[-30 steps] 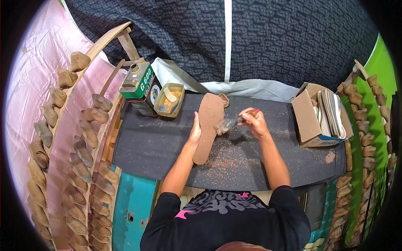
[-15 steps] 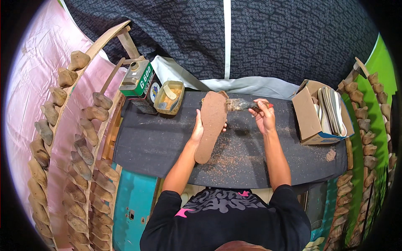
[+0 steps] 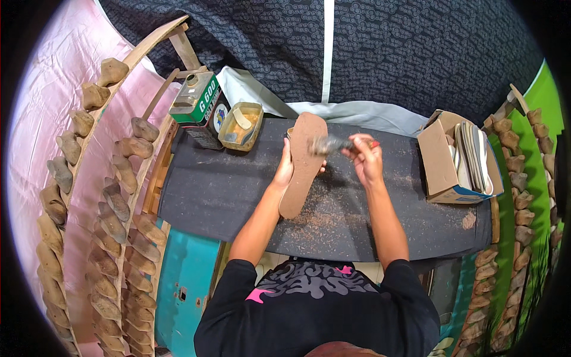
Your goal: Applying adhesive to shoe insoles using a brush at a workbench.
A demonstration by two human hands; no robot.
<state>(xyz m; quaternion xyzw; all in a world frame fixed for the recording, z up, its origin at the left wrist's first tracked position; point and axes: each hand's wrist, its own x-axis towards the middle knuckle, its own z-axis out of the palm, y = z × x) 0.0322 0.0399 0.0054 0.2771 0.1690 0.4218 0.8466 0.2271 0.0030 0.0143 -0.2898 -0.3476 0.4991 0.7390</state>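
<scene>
My left hand (image 3: 285, 165) grips a brown shoe sole (image 3: 302, 178) from its left side, with fingertips showing at its right edge. The sole stands over the table, its flat face toward me and its wider end away from me. Part of something paler peeks out behind its upper left edge; I cannot make it out. Closed around the handle of a brush (image 3: 324, 145) is my right hand (image 3: 366, 160). The brush's red handle end points right, and its blurred bristles lie against the upper part of the sole's face.
Brown shavings (image 3: 324, 208) litter the dark cloth-covered table (image 3: 202, 196). At the back left stand a green and black metal can (image 3: 199, 110) and a shallow container (image 3: 253, 140). A cardboard box (image 3: 437, 163) of insoles sits right. Racks of wooden shoe lasts (image 3: 116, 199) flank both sides.
The brush has moved left, from the sole's right edge onto its face, and my right hand has moved left with it. My left hand still holds the sole.
</scene>
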